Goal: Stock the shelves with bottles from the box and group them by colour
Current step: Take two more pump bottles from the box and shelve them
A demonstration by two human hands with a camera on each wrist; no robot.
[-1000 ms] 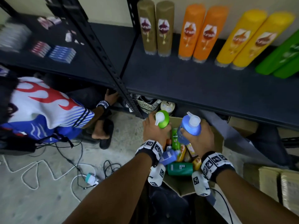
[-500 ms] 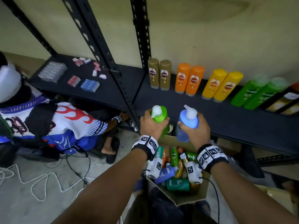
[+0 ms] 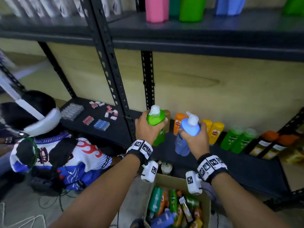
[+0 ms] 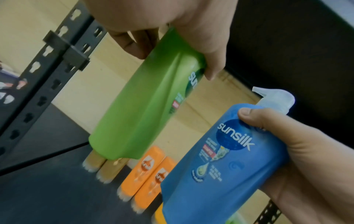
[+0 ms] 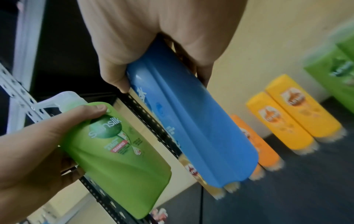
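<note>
Bottles (image 3: 171,209), mixed colours, filling box (image 3: 206,209)

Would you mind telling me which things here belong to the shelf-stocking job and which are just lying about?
Part of the job:
- green pump bottle held in the left hand
- blue pump bottle held in the right hand
- cardboard box of bottles
- orange bottles on the lower shelf

Just lying about:
- small packets on the neighbouring shelf
- white cable on the floor

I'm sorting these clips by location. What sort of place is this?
Probably a stockroom or shop back room: black slotted metal shelving holds shampoo bottles in colour pairs, and an open cardboard box of mixed bottles sits on the bare floor below.
</note>
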